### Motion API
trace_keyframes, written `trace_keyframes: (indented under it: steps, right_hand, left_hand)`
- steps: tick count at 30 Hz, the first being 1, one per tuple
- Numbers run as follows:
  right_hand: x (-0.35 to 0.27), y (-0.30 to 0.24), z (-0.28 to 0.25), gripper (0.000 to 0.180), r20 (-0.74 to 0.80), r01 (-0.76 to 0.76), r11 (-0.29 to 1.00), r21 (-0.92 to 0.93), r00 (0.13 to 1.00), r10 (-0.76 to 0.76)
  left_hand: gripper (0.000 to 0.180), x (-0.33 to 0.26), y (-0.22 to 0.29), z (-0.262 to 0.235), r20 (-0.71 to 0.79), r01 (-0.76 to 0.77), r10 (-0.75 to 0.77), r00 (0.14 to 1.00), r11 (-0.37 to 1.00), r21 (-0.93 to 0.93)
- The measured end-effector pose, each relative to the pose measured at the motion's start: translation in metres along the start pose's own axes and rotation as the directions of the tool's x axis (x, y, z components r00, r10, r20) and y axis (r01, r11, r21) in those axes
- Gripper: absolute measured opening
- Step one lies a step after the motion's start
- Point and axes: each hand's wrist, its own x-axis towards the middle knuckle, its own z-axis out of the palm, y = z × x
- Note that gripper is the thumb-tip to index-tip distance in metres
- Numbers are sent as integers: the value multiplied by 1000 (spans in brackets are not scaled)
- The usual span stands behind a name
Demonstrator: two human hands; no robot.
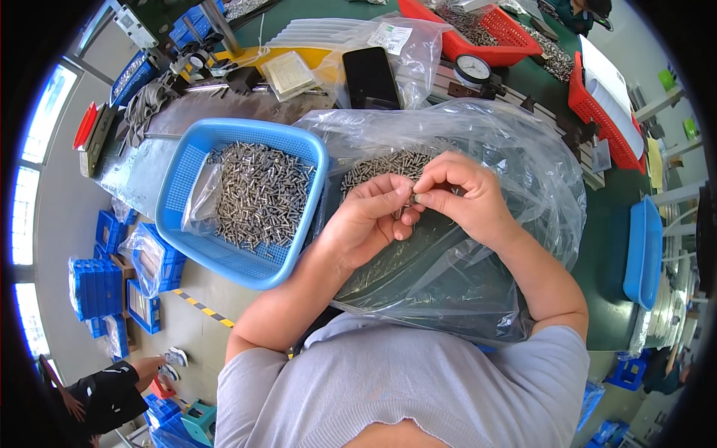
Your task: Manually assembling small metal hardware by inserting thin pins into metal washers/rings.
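Observation:
My left hand (pixel 377 214) and my right hand (pixel 463 196) meet fingertip to fingertip over the clear plastic bag (pixel 515 157). Between the pinched fingers is a small metal piece (pixel 413 198), mostly covered, so its exact kind is hard to make out. A pile of small metal pins (pixel 388 164) lies on the plastic just beyond my hands. Left of my left forearm stands a blue plastic basket (pixel 170 213) holding many similar pins (pixel 261 196) and a small clear bag (pixel 203 198).
Behind the bag lie a black phone (pixel 371 78), a dial gauge (pixel 472 69) and a red basket (pixel 515 46) of metal parts. A red tray (pixel 590 112) with papers stands at the right. Stacked blue crates (pixel 97 287) sit on the floor at left, near another person (pixel 112 396).

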Motion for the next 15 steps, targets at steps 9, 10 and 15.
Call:
trace_keyframes:
  steps: [9, 10, 15]
  right_hand:
    - [0, 9, 4, 17, -10, -188, 945, 269, 980, 198]
    - [0, 10, 5, 17, -11, -190, 944, 270, 980, 200]
    - [1, 7, 3, 15, -3, -23, 1000, -17, 1000, 23]
  left_hand:
    - [17, 0, -1, -3, -16, -25, 25, 1000, 1000, -2]
    - [18, -1, -1, -3, -19, -16, 16, 1000, 1000, 12]
    - [20, 1, -1, -3, 28, 3, -4, 1000, 999, 43]
